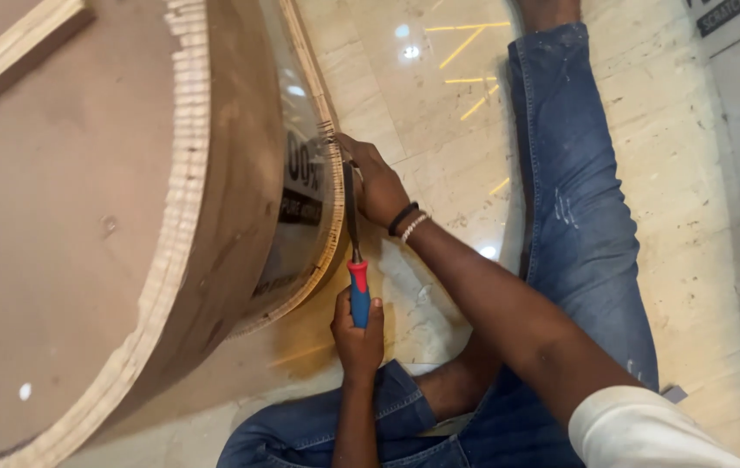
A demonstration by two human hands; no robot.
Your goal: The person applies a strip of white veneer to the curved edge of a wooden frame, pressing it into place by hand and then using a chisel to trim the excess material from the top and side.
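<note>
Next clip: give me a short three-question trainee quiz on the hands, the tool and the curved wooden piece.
1. True or false: the left hand grips the blue and red handle of the hand tool.
2. Where does the right hand rest? A) on the marble floor B) at the rim of the curved plywood piece C) on the jeans
3. Fill in: the right wrist wears a black band and a ____ bracelet.

Key: 1 true; 2 B; 3 beaded, light-coloured.
</note>
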